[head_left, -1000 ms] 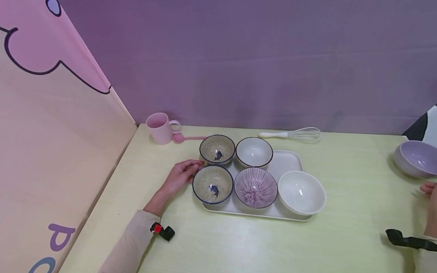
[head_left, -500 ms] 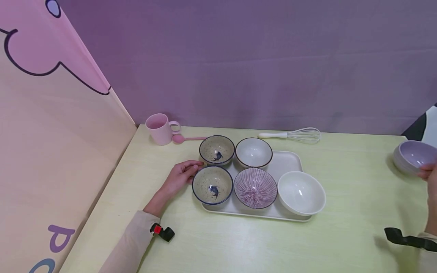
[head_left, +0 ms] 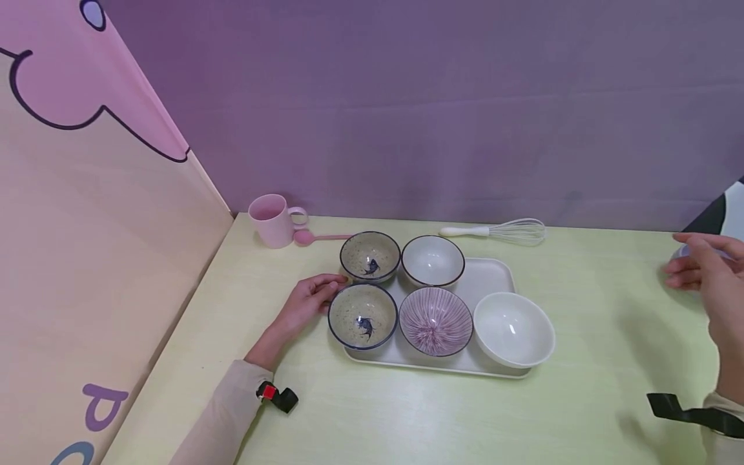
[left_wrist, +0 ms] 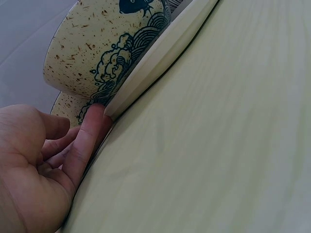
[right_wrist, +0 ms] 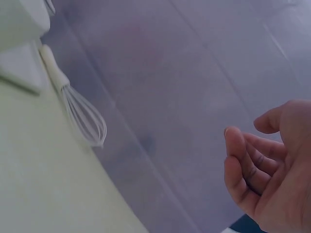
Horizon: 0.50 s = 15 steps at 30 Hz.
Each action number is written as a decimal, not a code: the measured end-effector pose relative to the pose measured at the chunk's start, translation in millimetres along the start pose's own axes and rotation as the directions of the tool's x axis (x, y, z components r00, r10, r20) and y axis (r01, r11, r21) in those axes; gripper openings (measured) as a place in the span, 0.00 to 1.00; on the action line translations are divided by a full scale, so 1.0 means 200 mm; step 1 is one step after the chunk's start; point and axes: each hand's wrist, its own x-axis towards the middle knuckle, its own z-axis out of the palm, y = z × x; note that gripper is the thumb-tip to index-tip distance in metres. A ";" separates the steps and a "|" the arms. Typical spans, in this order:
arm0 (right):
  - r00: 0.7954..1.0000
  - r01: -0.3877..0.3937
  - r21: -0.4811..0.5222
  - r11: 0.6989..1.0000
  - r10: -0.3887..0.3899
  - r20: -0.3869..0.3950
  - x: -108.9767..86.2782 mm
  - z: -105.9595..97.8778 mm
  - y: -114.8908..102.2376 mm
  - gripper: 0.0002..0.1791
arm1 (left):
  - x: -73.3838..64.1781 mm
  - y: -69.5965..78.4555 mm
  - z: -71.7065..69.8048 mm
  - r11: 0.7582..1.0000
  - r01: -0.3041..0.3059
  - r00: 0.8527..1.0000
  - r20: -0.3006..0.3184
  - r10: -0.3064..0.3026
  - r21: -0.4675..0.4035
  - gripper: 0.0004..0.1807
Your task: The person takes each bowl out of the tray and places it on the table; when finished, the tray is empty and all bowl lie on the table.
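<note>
My left hand (head_left: 303, 303) holds the left edge of the white tray (head_left: 491, 274) beside two speckled bowls (head_left: 363, 316) with blue drawings. In the left wrist view, bent fingers (left_wrist: 87, 138) meet the tray's rim just below a speckled bowl (left_wrist: 80, 58). Also on the tray are a white dark-rimmed bowl (head_left: 433, 261), a purple-striped bowl (head_left: 436, 323) and a plain white bowl (head_left: 514, 330). At the far right, my right hand (head_left: 717, 284) hangs over a lilac bowl (head_left: 686, 252), mostly hidden behind it. Its fingers (right_wrist: 235, 177) are loosely bent around nothing, thumb apart.
Behind the tray lie a pink spoon (head_left: 305, 237) and a whisk (head_left: 517, 230) with a white handle. A pink mug (head_left: 273, 219) stands at the back left corner. Purple cloth (head_left: 407, 116) rises behind the table, and a printed panel (head_left: 99, 226) borders its left side.
My right hand has come up and leftward from the right edge, and now covers most of the lilac bowl. The left hand, the tray and its bowls have stayed put.
</note>
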 end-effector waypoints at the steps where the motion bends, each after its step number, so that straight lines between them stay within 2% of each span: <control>1: 0.999 0.023 0.055 0.998 -0.026 0.040 -0.01 0.01 -0.01 0.19 | 0.00 0.00 0.00 1.000 0.003 1.000 -0.001 -0.003 0.000 0.18; 3: 0.992 0.048 0.164 0.985 -0.067 0.110 -0.03 0.02 -0.02 0.18 | 0.00 0.00 0.00 1.000 0.004 1.000 0.000 -0.004 0.004 0.18; 6: 0.980 0.052 0.224 0.973 -0.093 0.178 -0.06 0.05 -0.04 0.15 | 0.00 0.00 0.00 1.000 0.006 1.000 0.001 -0.006 0.016 0.18; 10: 0.966 0.051 0.132 0.990 -0.082 0.245 -0.11 0.08 -0.06 0.15 | 0.01 -0.01 -0.01 1.000 -0.006 1.000 0.009 0.005 0.022 0.18; 15: 0.931 0.037 0.058 0.998 -0.056 0.361 -0.17 0.11 -0.03 0.15 | 0.01 -0.01 -0.01 1.000 -0.008 1.000 0.011 0.008 0.013 0.18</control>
